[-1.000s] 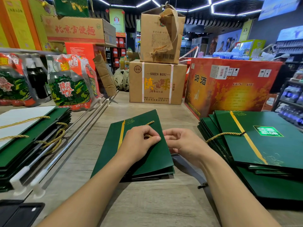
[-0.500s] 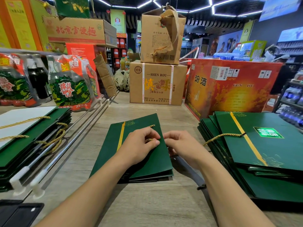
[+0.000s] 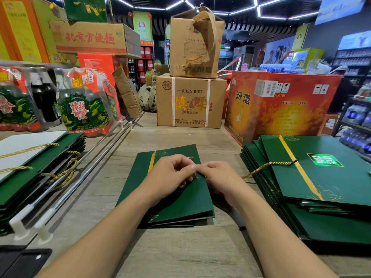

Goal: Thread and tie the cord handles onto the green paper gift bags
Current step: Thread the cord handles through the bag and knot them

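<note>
A flat green paper gift bag point(image 3: 186, 201) with a gold stripe lies on the wooden counter in front of me. My left hand point(image 3: 168, 177) rests on it, fingers curled, pinching a gold cord point(image 3: 182, 185) whose loop shows under my thumb. My right hand point(image 3: 218, 179) meets it at the bag's right edge, fingertips touching the left hand's and gripping the same cord. The cord's ends are mostly hidden by my fingers.
A stack of green bags point(image 3: 313, 183) with one gold cord handle point(image 3: 263, 167) lies at the right. Another bag stack point(image 3: 36, 173) with gold cords sits at the left behind metal rails point(image 3: 80, 177). Cardboard boxes point(image 3: 190, 101) and a red carton point(image 3: 279, 109) stand behind. A black device point(image 3: 22, 263) lies at the bottom left.
My hands have drawn closer together until the fingertips touch over the bag's right edge. The cord loop now hangs below my left thumb. The bag has barely shifted.
</note>
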A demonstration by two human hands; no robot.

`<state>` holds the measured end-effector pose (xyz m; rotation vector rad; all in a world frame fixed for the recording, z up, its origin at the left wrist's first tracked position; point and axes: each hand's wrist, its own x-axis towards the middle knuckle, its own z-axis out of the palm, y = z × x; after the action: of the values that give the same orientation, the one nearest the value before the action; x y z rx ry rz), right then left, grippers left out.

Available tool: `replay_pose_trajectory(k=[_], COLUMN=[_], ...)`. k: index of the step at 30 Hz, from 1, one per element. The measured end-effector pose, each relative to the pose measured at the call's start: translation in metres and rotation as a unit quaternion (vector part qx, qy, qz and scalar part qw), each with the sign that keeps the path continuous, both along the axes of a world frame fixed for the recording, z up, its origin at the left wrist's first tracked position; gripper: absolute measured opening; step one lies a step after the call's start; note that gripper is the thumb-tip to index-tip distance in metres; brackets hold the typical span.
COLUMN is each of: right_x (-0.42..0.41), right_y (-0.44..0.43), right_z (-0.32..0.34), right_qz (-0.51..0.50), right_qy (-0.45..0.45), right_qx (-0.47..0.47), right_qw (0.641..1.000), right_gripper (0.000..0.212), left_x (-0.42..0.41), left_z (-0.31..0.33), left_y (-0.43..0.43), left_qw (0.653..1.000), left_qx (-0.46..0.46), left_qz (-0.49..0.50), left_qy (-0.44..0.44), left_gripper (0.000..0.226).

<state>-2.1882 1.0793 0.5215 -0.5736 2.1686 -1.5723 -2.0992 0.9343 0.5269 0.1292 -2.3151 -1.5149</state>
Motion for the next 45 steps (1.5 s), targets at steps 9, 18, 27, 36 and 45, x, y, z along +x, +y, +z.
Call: replay_pose_trajectory(k=[9,18,27,36,45], right_x=[0.002,-0.002,-0.009,-0.015,-0.018], right_y=[-0.007,-0.012,-0.009,-0.008,-0.002], right_z=[0.001,-0.006,-0.009,-0.011,-0.008], right_qz=[-0.029,-0.054,-0.083,-0.084,-0.078], right_qy=[0.011,0.074,0.131,0.142,0.148], right_qx=[-0.022,0.003,0.006,0.002,0.023], right_qw=[0.999,0.996,0.988,0.986,0.986], right_gripper=[0.014,0.024,0.038,0.037,0.036], left_x=[-0.013,-0.017,-0.006,-0.007,-0.013], left_z=[-0.015,-0.015,-0.011,0.006,0.007], left_y=[-0.016,-0.031,-0.035,-0.02,-0.045], left_qw=[0.939,0.93,0.959,0.941,0.904], left_qx=[-0.229,-0.23,-0.194,0.316,0.397], left_qz=[0.206,0.231,0.161,0.111,0.148], left_qy=[-0.153,-0.169,-0.132,-0.038,-0.059], left_gripper=[0.064,0.017,0.034,0.023,0.023])
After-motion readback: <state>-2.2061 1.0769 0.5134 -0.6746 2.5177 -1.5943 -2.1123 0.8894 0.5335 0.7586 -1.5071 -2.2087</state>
